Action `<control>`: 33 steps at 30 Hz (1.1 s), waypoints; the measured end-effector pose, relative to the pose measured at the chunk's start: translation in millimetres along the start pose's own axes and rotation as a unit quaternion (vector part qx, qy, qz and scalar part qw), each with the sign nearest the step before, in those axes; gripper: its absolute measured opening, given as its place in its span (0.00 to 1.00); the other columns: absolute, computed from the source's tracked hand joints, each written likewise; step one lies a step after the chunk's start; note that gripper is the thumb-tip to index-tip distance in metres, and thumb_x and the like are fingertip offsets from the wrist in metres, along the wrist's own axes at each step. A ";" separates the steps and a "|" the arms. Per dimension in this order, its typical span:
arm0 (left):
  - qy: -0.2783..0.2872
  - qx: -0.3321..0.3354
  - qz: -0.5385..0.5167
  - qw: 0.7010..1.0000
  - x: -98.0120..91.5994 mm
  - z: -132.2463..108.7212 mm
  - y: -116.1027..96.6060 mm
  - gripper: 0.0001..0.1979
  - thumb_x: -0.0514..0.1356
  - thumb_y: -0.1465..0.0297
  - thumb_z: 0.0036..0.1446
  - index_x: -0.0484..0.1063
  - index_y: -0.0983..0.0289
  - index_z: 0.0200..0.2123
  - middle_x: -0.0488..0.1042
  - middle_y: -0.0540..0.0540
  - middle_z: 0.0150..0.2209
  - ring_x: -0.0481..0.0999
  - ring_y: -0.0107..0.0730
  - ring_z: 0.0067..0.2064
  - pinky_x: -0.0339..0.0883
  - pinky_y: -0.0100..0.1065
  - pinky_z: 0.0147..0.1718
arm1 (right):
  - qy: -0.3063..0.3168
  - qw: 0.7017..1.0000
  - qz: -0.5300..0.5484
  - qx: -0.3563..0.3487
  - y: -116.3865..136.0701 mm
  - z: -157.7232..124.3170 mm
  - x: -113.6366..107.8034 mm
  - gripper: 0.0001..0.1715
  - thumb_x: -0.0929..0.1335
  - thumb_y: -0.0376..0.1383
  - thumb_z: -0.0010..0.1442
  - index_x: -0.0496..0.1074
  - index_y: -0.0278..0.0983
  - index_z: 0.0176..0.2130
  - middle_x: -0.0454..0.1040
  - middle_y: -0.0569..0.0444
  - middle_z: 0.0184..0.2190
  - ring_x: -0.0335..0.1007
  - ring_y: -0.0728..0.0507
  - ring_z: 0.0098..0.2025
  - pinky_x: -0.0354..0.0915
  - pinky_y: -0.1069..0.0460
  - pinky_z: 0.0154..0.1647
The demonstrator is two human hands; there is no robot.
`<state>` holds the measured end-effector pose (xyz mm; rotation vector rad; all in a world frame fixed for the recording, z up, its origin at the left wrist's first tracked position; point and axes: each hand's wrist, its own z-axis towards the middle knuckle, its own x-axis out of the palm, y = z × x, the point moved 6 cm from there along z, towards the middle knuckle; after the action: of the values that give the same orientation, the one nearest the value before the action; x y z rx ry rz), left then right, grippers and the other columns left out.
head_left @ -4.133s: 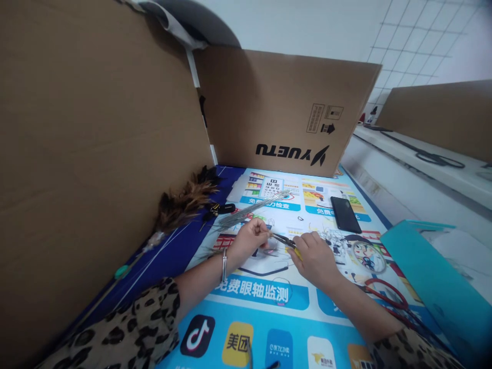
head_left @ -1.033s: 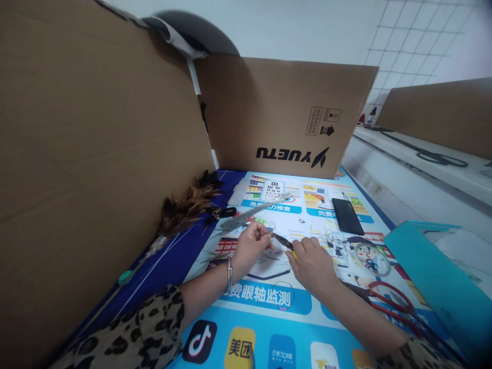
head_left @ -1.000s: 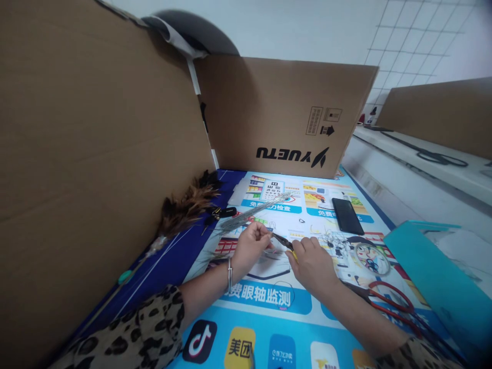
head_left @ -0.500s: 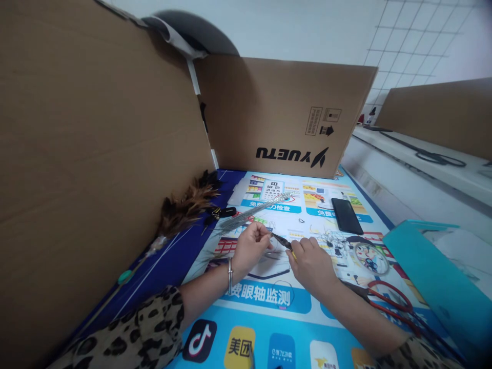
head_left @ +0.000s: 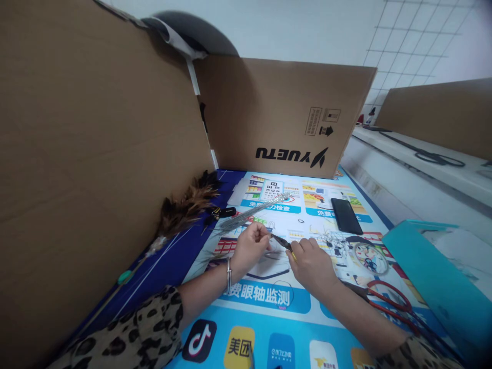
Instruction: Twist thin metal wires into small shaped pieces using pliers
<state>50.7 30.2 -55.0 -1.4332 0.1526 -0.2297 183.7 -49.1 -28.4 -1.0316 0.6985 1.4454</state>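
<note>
My right hand (head_left: 313,264) is closed around the yellow handle of a pair of long-nosed pliers (head_left: 282,241), whose dark jaws point left. The tip of the jaws meets the fingertips of my left hand (head_left: 251,246). That hand is closed in a pinch, and what it holds is too small to make out. A bundle of thin silvery wires (head_left: 255,210) lies just beyond my left hand. On the printed sheet below my hands, a thin loop (head_left: 284,294) with a small pink part rests near the large lettering.
Red-handled scissors (head_left: 390,297) lie beside my right forearm. Farther right are a clear round dish (head_left: 371,258), small dark wire pieces (head_left: 338,246), a black phone (head_left: 348,216) and a teal folder (head_left: 438,277). A feather duster (head_left: 188,200) leans along the left cardboard wall (head_left: 103,133); a black-handled tool (head_left: 226,211) lies near it.
</note>
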 end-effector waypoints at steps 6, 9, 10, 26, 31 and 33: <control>0.057 -0.010 -0.031 0.998 2.3 3.8 -2.2 0.09 0.59 0.71 0.46 0.59 0.63 0.29 0.65 0.45 0.22 0.68 0.21 0.19 0.59 0.23 0.18 | -0.003 1.000 -0.001 -0.016 -5.4 -0.9 -1.6 0.12 0.59 0.40 0.60 0.67 0.36 0.37 0.65 0.49 0.30 0.57 0.43 0.37 0.51 0.51 0.32; 0.078 -0.002 -0.027 0.997 2.0 5.6 -3.0 0.09 0.59 0.71 0.47 0.59 0.64 0.29 0.65 0.46 0.23 0.68 0.20 0.20 0.59 0.23 0.19 | -0.003 1.000 -0.004 -0.025 -6.9 -0.7 -3.6 0.12 0.60 0.40 0.60 0.67 0.36 0.37 0.65 0.49 0.30 0.57 0.43 0.37 0.50 0.52 0.32; 0.085 0.001 -0.024 0.996 2.0 6.0 -3.0 0.09 0.59 0.71 0.47 0.58 0.64 0.29 0.65 0.46 0.23 0.68 0.20 0.20 0.59 0.23 0.19 | -0.006 1.000 -0.006 -0.026 -7.2 -0.6 -4.6 0.12 0.60 0.40 0.60 0.67 0.36 0.37 0.65 0.49 0.30 0.57 0.43 0.37 0.50 0.52 0.32; 0.155 -0.048 -0.102 0.981 7.7 4.6 10.9 0.12 0.59 0.69 0.50 0.57 0.63 0.33 0.68 0.48 0.27 0.68 0.20 0.21 0.61 0.24 0.22 | 0.033 0.984 0.178 -0.004 -23.1 -0.7 15.2 0.15 0.58 0.43 0.60 0.66 0.36 0.40 0.67 0.49 0.34 0.59 0.43 0.39 0.56 0.50 0.38; 0.151 -0.045 -0.112 0.981 7.2 5.0 10.6 0.12 0.60 0.68 0.50 0.57 0.63 0.33 0.67 0.47 0.27 0.68 0.19 0.22 0.61 0.24 0.21 | 0.025 0.982 0.186 -0.006 -24.0 -1.2 15.2 0.16 0.59 0.43 0.60 0.66 0.36 0.41 0.67 0.49 0.34 0.59 0.43 0.40 0.57 0.50 0.38; 0.146 -0.043 -0.115 0.982 6.5 5.1 9.6 0.12 0.60 0.68 0.50 0.58 0.63 0.33 0.65 0.47 0.27 0.67 0.19 0.21 0.60 0.23 0.21 | 0.024 0.984 0.174 -0.017 -22.2 -1.3 13.6 0.15 0.59 0.43 0.59 0.66 0.36 0.40 0.67 0.49 0.34 0.59 0.42 0.40 0.56 0.50 0.39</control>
<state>58.8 34.6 -63.5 -1.4970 0.2392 -0.6309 206.4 -40.7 -38.0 -1.0073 0.9260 1.7424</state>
